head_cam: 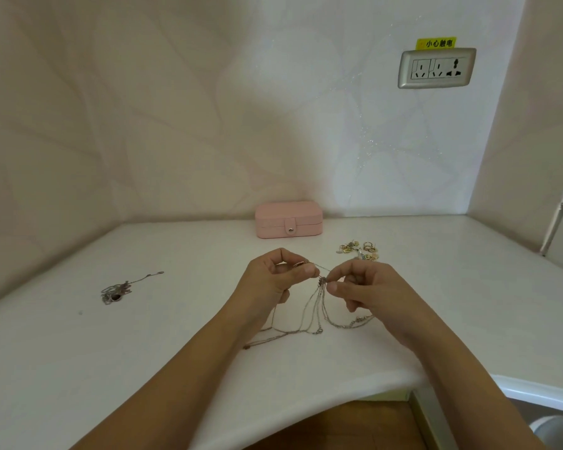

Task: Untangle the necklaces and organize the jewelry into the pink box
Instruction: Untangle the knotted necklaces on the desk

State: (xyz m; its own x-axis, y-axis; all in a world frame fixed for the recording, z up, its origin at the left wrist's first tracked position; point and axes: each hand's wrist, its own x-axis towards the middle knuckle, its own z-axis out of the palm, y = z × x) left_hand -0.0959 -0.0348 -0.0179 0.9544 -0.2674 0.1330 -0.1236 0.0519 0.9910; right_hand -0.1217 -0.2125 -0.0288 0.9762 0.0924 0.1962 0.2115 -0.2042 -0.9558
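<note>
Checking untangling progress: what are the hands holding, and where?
The tangled necklaces: left hand pinches a strand beside the knot, right hand pinches at the knot itself.

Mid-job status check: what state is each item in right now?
pink box: closed, snap fastened.
tangled necklaces: knotted, held up, ends trailing on table.
left hand: pinching a chain.
right hand: pinching the knot.
lone necklace: bunched on the table.
small jewelry pile: loose, outside the box.
</note>
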